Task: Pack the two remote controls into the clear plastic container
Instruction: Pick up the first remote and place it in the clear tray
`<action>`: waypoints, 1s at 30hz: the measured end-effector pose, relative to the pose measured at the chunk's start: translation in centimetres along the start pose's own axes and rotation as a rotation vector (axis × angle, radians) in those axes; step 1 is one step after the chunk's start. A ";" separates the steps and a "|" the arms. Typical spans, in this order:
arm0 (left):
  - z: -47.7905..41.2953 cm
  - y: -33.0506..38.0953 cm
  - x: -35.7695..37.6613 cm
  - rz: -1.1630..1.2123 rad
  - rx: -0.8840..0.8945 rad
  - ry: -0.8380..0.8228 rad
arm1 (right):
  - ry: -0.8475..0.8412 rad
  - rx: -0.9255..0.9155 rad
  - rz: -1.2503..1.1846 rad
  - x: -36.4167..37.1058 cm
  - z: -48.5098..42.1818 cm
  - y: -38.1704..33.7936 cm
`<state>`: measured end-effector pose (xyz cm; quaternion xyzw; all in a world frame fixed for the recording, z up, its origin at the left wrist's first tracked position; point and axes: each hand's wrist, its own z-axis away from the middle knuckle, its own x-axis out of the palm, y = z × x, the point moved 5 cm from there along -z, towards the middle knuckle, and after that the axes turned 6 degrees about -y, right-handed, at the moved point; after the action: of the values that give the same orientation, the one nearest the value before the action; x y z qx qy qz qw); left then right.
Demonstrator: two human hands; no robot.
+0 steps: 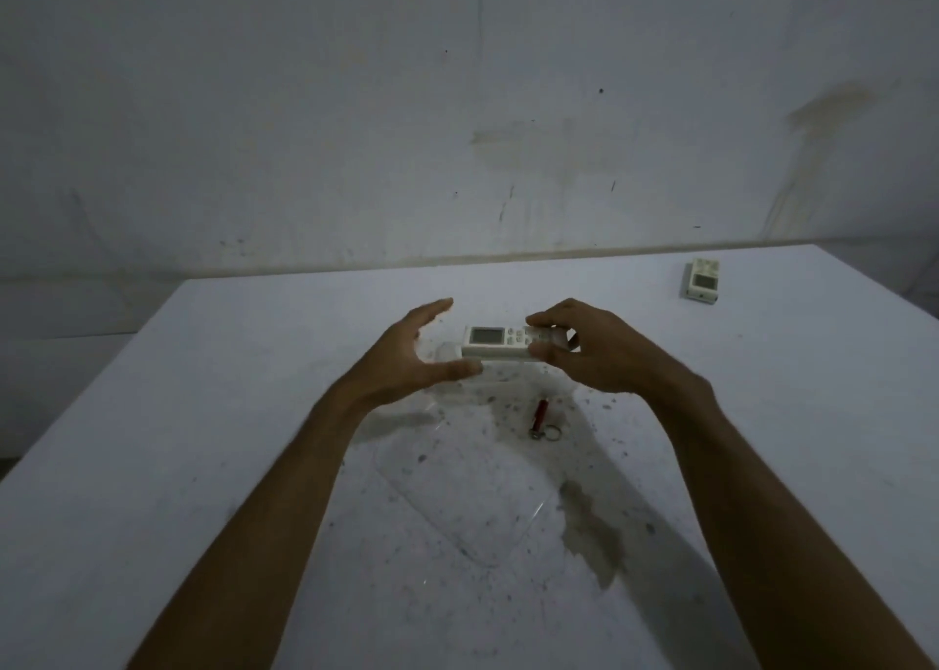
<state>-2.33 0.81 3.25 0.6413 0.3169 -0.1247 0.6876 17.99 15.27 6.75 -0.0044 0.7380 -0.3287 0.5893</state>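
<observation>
A white remote control [495, 342] with a small screen lies sideways in the air above the table, and my right hand [589, 349] grips its right end. My left hand [411, 359] is spread beside its left end, thumb under the remote's lower edge, fingers not closed on it. A second white remote control [701, 281] lies on the table at the far right. The clear plastic container [457, 491] is faint; its see-through outline shows on the table below and in front of my hands.
A small red key fob with a metal ring [541, 419] lies inside the container's outline, below my right hand. The white table [203, 415] is speckled and stained near the middle. A stained wall stands right behind the table's far edge.
</observation>
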 end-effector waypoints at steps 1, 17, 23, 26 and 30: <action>0.2 -0.9 0.6 -0.015 -0.038 -0.037 | -0.045 0.019 0.014 0.3 -0.3 0.3; -1.0 -2.3 2.1 -0.001 -0.019 -0.076 | -0.331 0.031 0.141 2.7 -3.0 0.5; -0.9 -2.0 1.9 -0.017 -0.006 -0.076 | -0.306 -0.007 0.139 2.4 -2.5 1.1; -0.7 -2.0 1.9 -0.009 -0.013 -0.081 | -0.304 0.009 0.189 1.6 -2.3 1.7; -0.4 -2.0 2.0 0.003 -0.030 -0.104 | -0.300 0.033 0.266 1.4 -2.2 2.0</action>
<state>-2.07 1.37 0.44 0.6241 0.2816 -0.1521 0.7128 16.43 17.32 4.78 0.0540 0.6306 -0.2555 0.7308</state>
